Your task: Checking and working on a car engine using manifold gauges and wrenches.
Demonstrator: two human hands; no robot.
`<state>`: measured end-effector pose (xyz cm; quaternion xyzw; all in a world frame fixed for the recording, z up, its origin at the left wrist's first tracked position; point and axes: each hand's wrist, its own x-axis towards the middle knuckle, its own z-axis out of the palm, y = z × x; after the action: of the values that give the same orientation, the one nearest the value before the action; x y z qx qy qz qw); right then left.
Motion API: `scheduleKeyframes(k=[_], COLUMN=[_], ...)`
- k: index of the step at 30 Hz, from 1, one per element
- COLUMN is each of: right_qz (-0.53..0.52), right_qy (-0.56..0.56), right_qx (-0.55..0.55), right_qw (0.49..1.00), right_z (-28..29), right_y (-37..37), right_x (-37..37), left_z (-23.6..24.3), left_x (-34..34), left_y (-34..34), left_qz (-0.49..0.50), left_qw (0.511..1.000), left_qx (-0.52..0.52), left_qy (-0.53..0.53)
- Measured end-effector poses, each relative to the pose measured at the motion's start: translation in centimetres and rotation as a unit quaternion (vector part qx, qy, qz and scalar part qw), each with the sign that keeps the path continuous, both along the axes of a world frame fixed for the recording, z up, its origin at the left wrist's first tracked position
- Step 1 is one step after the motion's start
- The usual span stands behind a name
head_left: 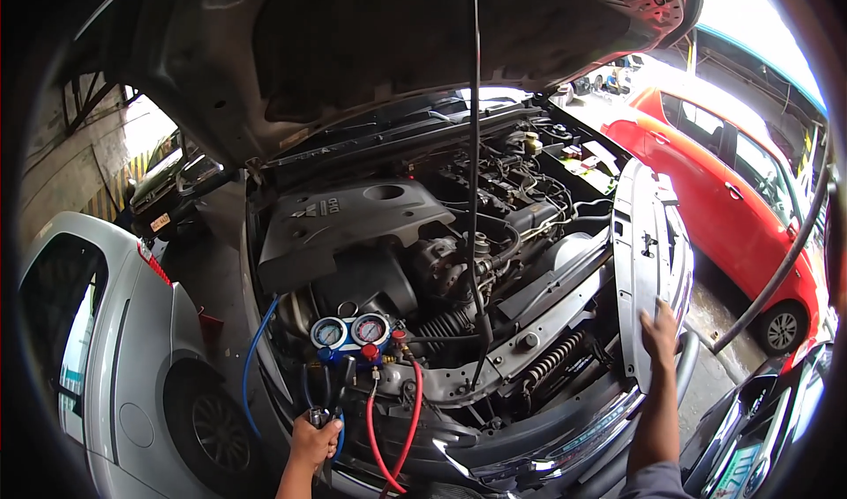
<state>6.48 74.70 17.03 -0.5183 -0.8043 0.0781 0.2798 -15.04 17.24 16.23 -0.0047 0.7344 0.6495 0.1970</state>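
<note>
My left hand (315, 439) is low in the middle-left, its fingers wrapped round a small metal-and-black tool (318, 417) whose kind I cannot make out. Just above it, a manifold gauge set (351, 333) with two round dials and red and blue knobs rests at the front of the engine bay. A red hose (415, 411) loops down from it, and a blue hose (255, 358) curves at the left. Over on the right, my right hand (659, 330) is closed at the silver front grille (635, 265), which stands tilted along the car's front; the fingertips are partly hidden.
A thin prop rod (475, 190) holds up the hood (371, 49) over the engine cover (353, 221). A silver car (132, 340) stands close at the left. A red car (715, 159) is at the right, with a dark car (768, 437) at the lower right.
</note>
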Motion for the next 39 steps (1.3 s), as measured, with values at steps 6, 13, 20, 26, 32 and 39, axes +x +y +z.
scheduleKeyframes(k=[6, 13, 20, 26, 32, 39], right_qz=[-0.043, 0.100, 0.185, 0.255, 0.346, 0.391], right_qy=[0.077, 0.398, 0.440, 0.512, 0.575, 0.504], right_qx=[-0.220, -0.496, -0.372, -0.395, -0.430, -0.369], right_qw=[0.971, 0.765, 0.796, 0.719, 0.604, 0.676], right_z=[-6.7, -5.0, 1.5, 5.2, 8.4, 10.1], right_y=[0.8, 1.5, -3.4, -4.9, -8.6, -15.4], right_x=[9.7, 8.8, 5.3, 0.0, -12.1, -30.4], left_z=[0.5, 0.4, 0.3, 0.5, 0.8, 0.7], left_x=[0.4, 0.4, 0.5, 0.4, 0.4, 0.2], left_y=[-0.1, -0.6, -0.9, -1.0, -0.7, -0.3], left_qz=[-0.010, -0.042, -0.037, -0.047, -0.036, -0.015], left_qw=[1.000, 0.999, 0.999, 0.999, 0.999, 0.999], left_qx=[-0.005, 0.020, 0.019, -0.013, -0.022, -0.024], left_qy=[-0.025, -0.006, 0.010, -0.012, -0.022, -0.033])
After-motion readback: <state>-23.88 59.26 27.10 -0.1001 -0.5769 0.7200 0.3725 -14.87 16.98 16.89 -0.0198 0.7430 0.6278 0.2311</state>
